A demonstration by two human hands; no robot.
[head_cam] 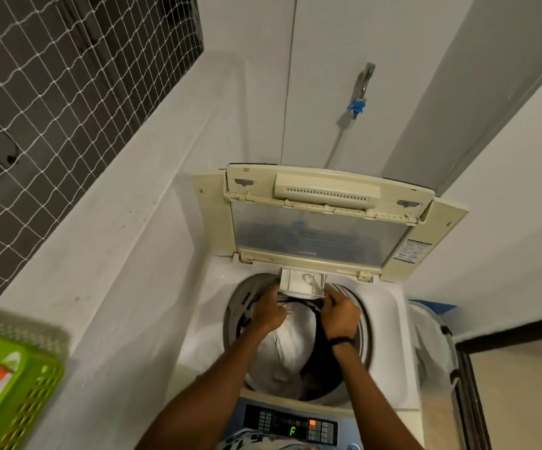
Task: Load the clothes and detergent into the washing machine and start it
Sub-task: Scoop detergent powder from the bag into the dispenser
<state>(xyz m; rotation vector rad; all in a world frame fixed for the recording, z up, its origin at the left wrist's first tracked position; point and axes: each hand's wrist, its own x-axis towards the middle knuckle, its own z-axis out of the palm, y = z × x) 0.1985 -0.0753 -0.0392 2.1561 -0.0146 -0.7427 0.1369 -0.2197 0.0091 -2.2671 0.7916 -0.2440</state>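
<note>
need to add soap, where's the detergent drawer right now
Head view, centre: the small white plastic detergent drawer juts out just below the raised cream lid, between the left hand and the right hand.

Control panel (290, 423) labels unreadable; basket (32, 397) blurred, cropped.

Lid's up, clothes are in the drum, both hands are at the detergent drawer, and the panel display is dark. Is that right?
Not quite. The head view shows the panel display lit, with a green F. The rest holds: lid up, clothes in the drum, left hand and right hand at the detergent drawer.
</note>
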